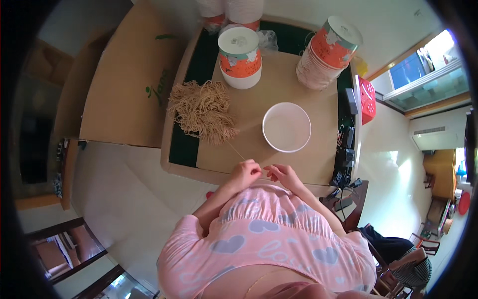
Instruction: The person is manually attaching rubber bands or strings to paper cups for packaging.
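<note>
At the near edge of the table, my left hand [246, 172] is closed, with its fingers curled around a thin beige string. That strand [236, 150] runs back to a loose, tangled heap of beige string [205, 110] on the left. Close beside it, my right hand [282, 175] is curled with fingertips pinched toward the left hand; anything in its fingers is too small to make out. Beyond my hands stands a round white paper tub [279, 137] with its mouth upward. Its inside looks plain white.
A brown cardboard sheet [244, 112] covers the tabletop. Orange-and-white tubs [241, 64] stand upside down behind the string, and a taller stack [326, 57] carries string loops at back right. A large cardboard box [129, 84] is at left; black chargers and cables [344, 158] line the right edge.
</note>
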Motion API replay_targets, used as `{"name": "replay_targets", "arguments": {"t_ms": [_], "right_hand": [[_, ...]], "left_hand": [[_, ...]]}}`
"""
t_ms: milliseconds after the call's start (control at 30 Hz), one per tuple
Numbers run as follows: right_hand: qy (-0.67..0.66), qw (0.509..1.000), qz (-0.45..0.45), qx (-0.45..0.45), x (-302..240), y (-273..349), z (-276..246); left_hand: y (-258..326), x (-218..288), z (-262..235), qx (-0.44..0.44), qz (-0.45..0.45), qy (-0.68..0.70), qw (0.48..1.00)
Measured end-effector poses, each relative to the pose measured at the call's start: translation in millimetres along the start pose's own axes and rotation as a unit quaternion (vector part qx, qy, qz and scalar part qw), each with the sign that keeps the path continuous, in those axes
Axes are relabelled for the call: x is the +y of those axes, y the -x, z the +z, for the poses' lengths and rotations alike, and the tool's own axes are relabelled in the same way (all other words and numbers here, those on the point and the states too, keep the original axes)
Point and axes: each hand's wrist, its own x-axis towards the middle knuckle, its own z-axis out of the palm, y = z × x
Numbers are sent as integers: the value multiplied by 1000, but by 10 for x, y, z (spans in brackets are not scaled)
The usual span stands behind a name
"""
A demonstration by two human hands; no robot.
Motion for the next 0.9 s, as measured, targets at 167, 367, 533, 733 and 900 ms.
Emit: {"name": "replay_targets", "arguments": {"t_ms": [167, 367, 533, 733, 900], "right_hand": [[-62, 994, 79, -52, 100, -167, 97], [-316, 947, 55, 18, -164, -60, 52], [-273, 961, -33, 24, -250, 41, 46], [-104, 992, 60, 39, -74, 99, -62], [-259, 955, 146, 12, -73, 121, 40]], "left_hand": [[79, 221, 94, 0, 29, -4, 1000], [165, 198, 41, -33, 13, -11, 999], [133, 189, 187, -44, -28, 6, 999], [-41, 262, 152, 80, -95, 75, 989], [-21, 360, 188, 11, -65, 47, 997]]}}
